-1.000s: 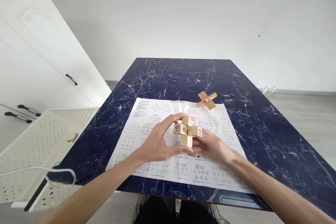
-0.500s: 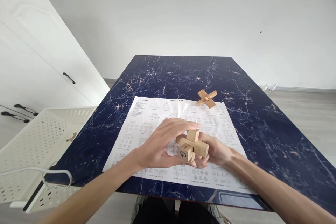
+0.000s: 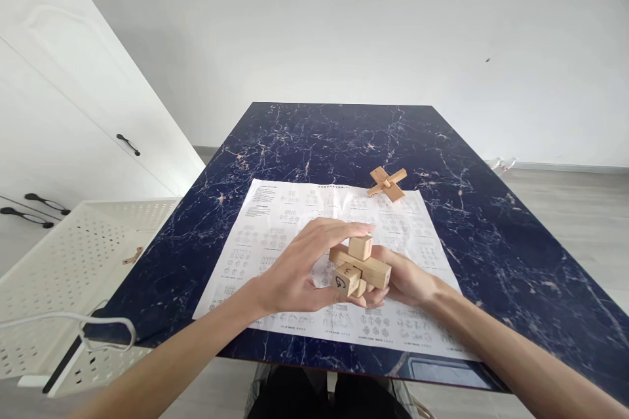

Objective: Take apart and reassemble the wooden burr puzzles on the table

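Observation:
Between my hands, above a printed instruction sheet (image 3: 255,245), is a wooden interlocking puzzle (image 3: 361,268) made of crossed square blocks. Black handwritten marks show on the block facing me. My left hand (image 3: 304,268) grips the puzzle from the left, fingers over its upper block and thumb low by the marked block. From the right and behind, my right hand (image 3: 398,278) holds it, with some fingers curled underneath; part of that hand is hidden by the blocks. A second wooden puzzle (image 3: 388,184), cross-shaped, rests at the sheet's far right edge.
The sheet lies on a dark blue marbled table (image 3: 314,137). A white perforated cart (image 3: 93,255) with a small wooden piece (image 3: 132,256) in it stands at the left, a white cable (image 3: 111,322) in front. White cabinets (image 3: 83,91) rise behind the cart.
The held puzzle has tilted slightly, so more of its blocks' upper faces show. My hands keep nearly the same hold, and the second puzzle stays in place.

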Tool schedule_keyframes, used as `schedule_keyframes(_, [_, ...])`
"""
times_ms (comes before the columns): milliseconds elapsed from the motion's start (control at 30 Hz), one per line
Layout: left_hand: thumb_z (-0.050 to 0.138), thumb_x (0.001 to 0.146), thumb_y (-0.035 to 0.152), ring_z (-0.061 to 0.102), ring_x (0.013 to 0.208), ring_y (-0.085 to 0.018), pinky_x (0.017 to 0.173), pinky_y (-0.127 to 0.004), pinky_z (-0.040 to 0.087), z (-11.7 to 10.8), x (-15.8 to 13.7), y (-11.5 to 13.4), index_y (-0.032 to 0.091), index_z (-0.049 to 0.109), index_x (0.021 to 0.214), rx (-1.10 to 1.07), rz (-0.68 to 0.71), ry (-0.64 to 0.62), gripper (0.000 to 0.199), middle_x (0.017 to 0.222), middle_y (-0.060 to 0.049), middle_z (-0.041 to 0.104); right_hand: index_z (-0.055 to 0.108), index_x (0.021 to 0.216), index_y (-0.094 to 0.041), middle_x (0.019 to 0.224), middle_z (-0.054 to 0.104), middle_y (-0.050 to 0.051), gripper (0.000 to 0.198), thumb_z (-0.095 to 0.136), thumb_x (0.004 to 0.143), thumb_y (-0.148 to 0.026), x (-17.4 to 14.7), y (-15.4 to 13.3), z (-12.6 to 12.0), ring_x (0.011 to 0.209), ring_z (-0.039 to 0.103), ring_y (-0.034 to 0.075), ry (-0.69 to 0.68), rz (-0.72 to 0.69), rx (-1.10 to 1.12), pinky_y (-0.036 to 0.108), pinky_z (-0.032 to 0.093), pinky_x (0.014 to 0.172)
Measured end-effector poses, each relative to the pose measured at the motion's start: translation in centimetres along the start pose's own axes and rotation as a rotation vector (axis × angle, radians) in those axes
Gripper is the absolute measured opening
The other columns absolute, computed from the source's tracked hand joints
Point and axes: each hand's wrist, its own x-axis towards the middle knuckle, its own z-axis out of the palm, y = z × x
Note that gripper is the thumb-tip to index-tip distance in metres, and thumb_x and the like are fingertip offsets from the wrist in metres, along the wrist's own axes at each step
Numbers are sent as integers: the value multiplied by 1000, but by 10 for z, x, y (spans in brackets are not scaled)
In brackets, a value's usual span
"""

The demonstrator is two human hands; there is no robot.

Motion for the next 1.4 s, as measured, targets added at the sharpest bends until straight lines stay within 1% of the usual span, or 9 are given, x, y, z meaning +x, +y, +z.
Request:
schedule_keyframes(167, [85,90,45,60,136,-34,115,-51,48,-2,1,1,38,44,159,-34,-40,-20,81,155,-7,61,59,79,-20,55,36,-7,49,38,104,-56,0,-2,0,48,20,10,36,4,-30,28,24,48])
schedule_keyframes(300, [92,78,56,51,147,-40,120,-57,44,-3,0,0,35,43,160,-58,-261,36,98,163,-12,50,49,78,-23,60,29,-8,46,41,106,-59,3,-5,4,52,19,11,281,-58,-111,30,25,51])
schedule_keyframes(400, [95,70,61,57,140,-41,115,-59,49,-2,-1,-1,31,45,158,-80,-417,79,105,156,-14,57,47,80,-23,64,32,-6,47,43,106,-62,6,-4,6,55,24,13,478,-57,-215,30,26,53])
schedule_keyframes(567, [86,85,50,68,127,-34,106,-52,56,0,2,1,26,58,142,-51,-497,112,68,136,-11,72,46,79,-23,68,36,-5,52,45,105,-68,8,3,5,58,29,13,568,-94,-279,28,25,54])
schedule_keyframes(767, [76,94,45,69,125,-29,108,-49,57,-6,6,1,25,58,140,-105,-482,280,52,136,-10,72,37,74,-25,66,27,-7,52,51,104,-66,7,1,-3,57,21,13,693,-182,-231,30,21,53])
schedule_keyframes(933, [81,89,45,63,128,-31,114,-56,49,-16,3,-21,27,57,131,282,-647,485,52,134,-8,69,36,73,-26,68,28,-6,52,50,105,-65,6,-3,-4,58,23,14,830,-216,-186,32,24,55])
schedule_keyframes(1167, [80,83,28,45,141,-43,118,-67,38,-15,-15,-54,22,55,119,809,-648,370,45,140,-16,55,36,71,-26,66,28,-5,53,52,103,-64,8,-3,-2,58,23,14,856,-202,-206,33,23,55])
schedule_keyframes(1267, [76,87,31,37,147,-47,119,-71,36,-12,-17,-55,21,54,126,805,-644,330,46,148,-19,47,36,72,-26,66,28,-6,53,52,103,-66,7,-3,-3,58,23,14,843,-205,-208,32,22,55])
schedule_keyframes(1400, [76,92,36,30,156,-40,124,-65,36,-11,-10,-42,27,33,156,638,-417,246,78,165,-17,35,35,72,-25,66,28,-6,56,51,101,-71,7,-4,-3,57,23,13,814,-172,-233,32,22,54])
